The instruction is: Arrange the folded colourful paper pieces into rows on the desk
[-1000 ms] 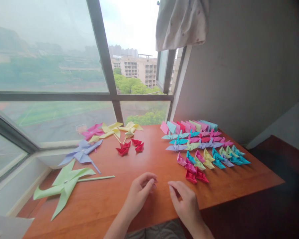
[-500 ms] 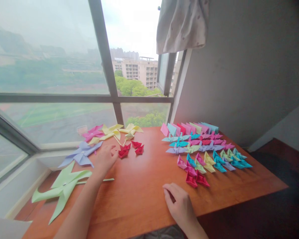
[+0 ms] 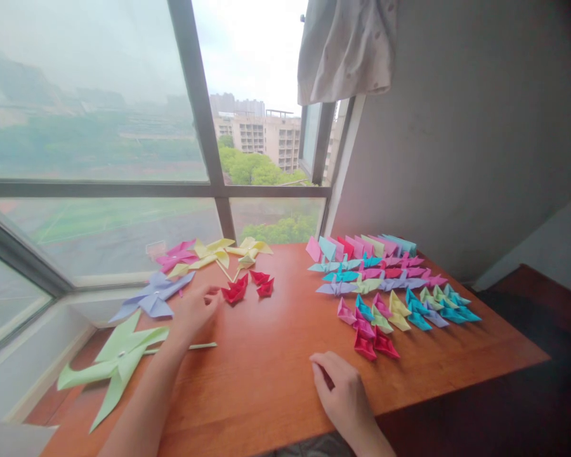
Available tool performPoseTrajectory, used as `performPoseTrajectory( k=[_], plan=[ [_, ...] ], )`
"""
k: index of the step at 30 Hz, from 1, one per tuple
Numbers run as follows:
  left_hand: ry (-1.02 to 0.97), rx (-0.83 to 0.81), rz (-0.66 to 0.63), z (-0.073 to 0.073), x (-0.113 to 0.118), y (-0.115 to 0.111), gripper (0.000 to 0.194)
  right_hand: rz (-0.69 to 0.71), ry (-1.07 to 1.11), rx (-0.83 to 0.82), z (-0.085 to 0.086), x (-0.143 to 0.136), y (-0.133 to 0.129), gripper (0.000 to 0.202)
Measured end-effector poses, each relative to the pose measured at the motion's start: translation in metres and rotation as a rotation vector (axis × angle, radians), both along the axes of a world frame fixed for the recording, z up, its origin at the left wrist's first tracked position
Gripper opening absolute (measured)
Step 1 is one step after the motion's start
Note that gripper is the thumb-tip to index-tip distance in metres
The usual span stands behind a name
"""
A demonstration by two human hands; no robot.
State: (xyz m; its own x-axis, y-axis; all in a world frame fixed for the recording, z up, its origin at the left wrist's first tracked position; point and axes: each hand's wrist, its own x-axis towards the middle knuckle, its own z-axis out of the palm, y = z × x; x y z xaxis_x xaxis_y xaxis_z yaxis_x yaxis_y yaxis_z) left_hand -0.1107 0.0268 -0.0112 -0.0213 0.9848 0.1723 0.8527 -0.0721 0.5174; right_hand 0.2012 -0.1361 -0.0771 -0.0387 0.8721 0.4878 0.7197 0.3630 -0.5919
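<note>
My left hand (image 3: 201, 313) is just left of a red folded paper boat (image 3: 235, 290). Its bent fingers are slightly apart, with nothing visible between them; whether a fingertip touches the boat's tip I cannot tell. More small red boats (image 3: 265, 287) sit to the right of that one. Near the table's front edge rests my right hand (image 3: 340, 385), loosely curled and holding nothing visible. Beyond it, two red paper boats (image 3: 375, 344) form the nearest row of many coloured boats (image 3: 400, 310).
Paper pinwheels line the left side: green (image 3: 121, 358), lavender (image 3: 156, 295), pink and yellow. Folded cranes (image 3: 380, 273) and upright folded papers (image 3: 361, 246) fill the back right of the wooden table (image 3: 266, 374). Windows border the table's far side.
My left hand has drawn back slightly to the left and toward me, its fingers more bent. My right hand has stayed in place.
</note>
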Motion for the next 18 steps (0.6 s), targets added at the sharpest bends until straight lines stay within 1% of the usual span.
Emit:
performPoseTrajectory(
  k=[5, 7, 10, 18],
  plan=[
    [-0.053, 0.002, -0.040, -0.011, 0.004, 0.008, 0.043, 0.001, -0.001, 0.010, 0.002, 0.000, 0.000, 0.020],
    [-0.071, -0.002, -0.062, -0.014, 0.005, 0.010, 0.045, 0.000, -0.007, 0.015, 0.002, 0.000, 0.000, 0.020],
    [-0.090, -0.014, -0.097, -0.016, 0.004, 0.010, 0.041, -0.003, -0.018, 0.024, 0.001, 0.000, 0.000, 0.020],
    [-0.094, 0.010, -0.139, -0.014, 0.003, 0.004, 0.027, -0.008, -0.027, 0.038, 0.001, 0.000, 0.000, 0.020]
  ],
)
